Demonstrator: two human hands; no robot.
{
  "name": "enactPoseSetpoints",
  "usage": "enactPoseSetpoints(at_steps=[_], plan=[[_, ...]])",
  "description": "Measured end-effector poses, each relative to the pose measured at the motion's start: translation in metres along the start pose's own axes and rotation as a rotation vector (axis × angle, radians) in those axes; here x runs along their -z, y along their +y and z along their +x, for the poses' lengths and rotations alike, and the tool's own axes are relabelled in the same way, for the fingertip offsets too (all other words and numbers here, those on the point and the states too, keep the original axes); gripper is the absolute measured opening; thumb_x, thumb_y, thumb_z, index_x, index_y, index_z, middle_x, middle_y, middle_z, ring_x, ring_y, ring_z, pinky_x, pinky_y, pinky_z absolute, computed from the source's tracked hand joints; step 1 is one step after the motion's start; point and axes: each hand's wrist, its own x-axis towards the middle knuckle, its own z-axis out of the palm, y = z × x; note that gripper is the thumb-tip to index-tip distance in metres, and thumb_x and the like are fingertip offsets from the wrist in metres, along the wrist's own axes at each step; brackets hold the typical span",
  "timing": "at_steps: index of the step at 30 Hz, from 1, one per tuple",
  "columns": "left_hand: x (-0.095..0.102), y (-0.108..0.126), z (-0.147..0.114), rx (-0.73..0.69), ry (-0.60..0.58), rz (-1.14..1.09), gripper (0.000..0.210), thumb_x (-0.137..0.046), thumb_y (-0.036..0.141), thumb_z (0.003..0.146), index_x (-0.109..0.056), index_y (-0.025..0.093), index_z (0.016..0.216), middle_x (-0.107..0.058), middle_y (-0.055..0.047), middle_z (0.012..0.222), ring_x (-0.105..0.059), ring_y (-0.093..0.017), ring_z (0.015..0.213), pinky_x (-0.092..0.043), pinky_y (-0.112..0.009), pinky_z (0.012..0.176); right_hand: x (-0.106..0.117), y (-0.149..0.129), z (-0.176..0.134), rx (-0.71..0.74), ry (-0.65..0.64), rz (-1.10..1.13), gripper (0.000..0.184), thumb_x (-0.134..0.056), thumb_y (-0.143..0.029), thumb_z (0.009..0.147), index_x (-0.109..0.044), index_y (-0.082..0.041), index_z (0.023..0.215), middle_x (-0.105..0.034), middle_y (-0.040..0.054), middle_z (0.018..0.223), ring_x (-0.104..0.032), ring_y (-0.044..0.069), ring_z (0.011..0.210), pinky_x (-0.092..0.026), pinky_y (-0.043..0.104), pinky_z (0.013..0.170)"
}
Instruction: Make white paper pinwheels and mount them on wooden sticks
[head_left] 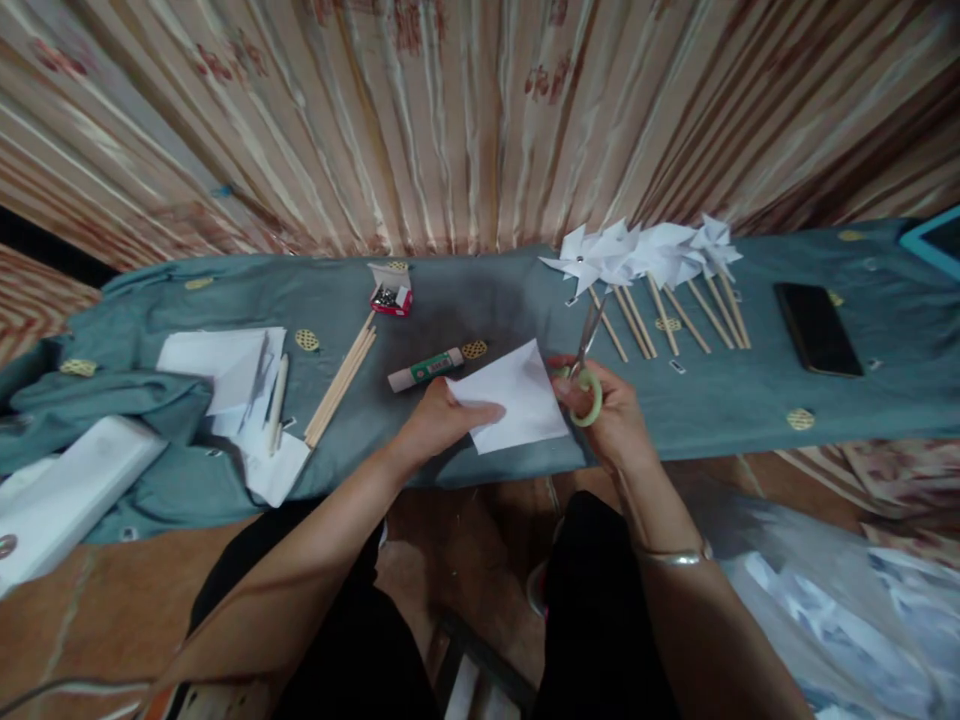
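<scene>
My left hand [450,415] pinches a square of white paper [521,400], thumb on top and fingers under it. Beside the paper's right edge, my right hand [611,415] is closed round a pair of scissors [588,385] with pale green handles, the blades pointing up and away from me. The blades are apart from the paper. Just beyond the left hand lies a glue stick [426,369] with a green label. Several white paper pinwheels [637,255] on wooden sticks lie in a row beyond the right hand.
Left of the glue stick are loose wooden sticks [341,385], a small red box of metal pins [391,298], a white pen [277,405] and stacked white paper [214,360]. A black phone [817,328] rests at the right. A plastic bag [832,600] sits on the floor.
</scene>
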Motion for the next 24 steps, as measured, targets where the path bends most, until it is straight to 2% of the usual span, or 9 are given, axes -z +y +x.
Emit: enactPoseSetpoints(at_steps=[3,7,11,15,19,22,24], plan=[[0.000,0.000,0.000,0.018,-0.089,0.081,0.020,-0.079,0.022,0.054,-0.071,0.013,0.071,-0.070,-0.003,0.069,-0.060,-0.017,0.065,-0.049,-0.029,0.065,-0.003,0.002,0.005,-0.026,-0.009,0.012,0.037,-0.087,-0.032,0.049,-0.070,-0.022,0.080,-0.061,-0.0062,0.063,-0.049,0.008,0.053,-0.038,0.022,0.049],[0.004,0.005,0.003,0.057,-0.041,0.107,0.021,-0.077,0.024,0.055,-0.073,0.014,0.073,-0.070,-0.002,0.071,-0.059,-0.017,0.065,-0.046,-0.027,0.063,-0.001,0.005,0.012,-0.031,-0.006,0.026,0.036,-0.087,-0.028,0.045,-0.069,-0.022,0.076,-0.059,-0.0075,0.059,-0.046,0.007,0.050,-0.035,0.021,0.046],[0.008,0.010,0.009,0.109,0.021,0.081,0.021,-0.078,0.030,0.054,-0.073,0.014,0.067,-0.067,-0.001,0.063,-0.056,-0.014,0.057,-0.041,-0.025,0.055,-0.001,0.009,0.018,-0.044,0.026,0.029,0.036,-0.087,-0.029,0.045,-0.069,-0.022,0.075,-0.058,-0.0078,0.057,-0.042,0.006,0.050,-0.032,0.021,0.046],[0.005,0.011,0.012,0.102,0.070,-0.138,0.028,-0.079,0.037,0.058,-0.072,0.012,0.069,-0.067,-0.003,0.064,-0.057,-0.014,0.059,-0.043,-0.025,0.057,-0.005,0.016,0.025,-0.043,0.141,0.114,0.035,-0.086,-0.028,0.046,-0.069,-0.021,0.076,-0.059,-0.0071,0.061,-0.044,0.007,0.052,-0.032,0.021,0.048],[-0.002,0.012,0.009,0.066,0.051,-0.381,0.032,-0.077,0.041,0.063,-0.071,0.013,0.076,-0.070,-0.006,0.076,-0.062,-0.015,0.070,-0.050,-0.026,0.064,-0.014,0.018,0.032,-0.052,0.251,0.244,0.033,-0.085,-0.027,0.046,-0.066,-0.021,0.072,-0.056,-0.0080,0.060,-0.044,0.007,0.054,-0.034,0.021,0.051],[-0.008,0.009,0.006,0.080,0.045,-0.397,0.029,-0.080,0.037,0.062,-0.068,0.011,0.066,-0.067,-0.005,0.068,-0.062,-0.013,0.067,-0.051,-0.024,0.065,-0.023,0.018,0.034,-0.059,0.259,0.305,0.033,-0.085,-0.027,0.048,-0.064,-0.021,0.073,-0.058,-0.0074,0.064,-0.047,0.007,0.057,-0.038,0.022,0.055],[-0.010,0.006,0.006,0.076,0.068,-0.402,0.029,-0.079,0.037,0.063,-0.067,0.011,0.068,-0.066,-0.004,0.068,-0.061,-0.013,0.066,-0.051,-0.024,0.064,-0.030,0.020,0.033,-0.046,0.225,0.296,0.032,-0.084,-0.029,0.051,-0.064,-0.022,0.075,-0.060,-0.0060,0.068,-0.051,0.009,0.061,-0.042,0.024,0.059]])
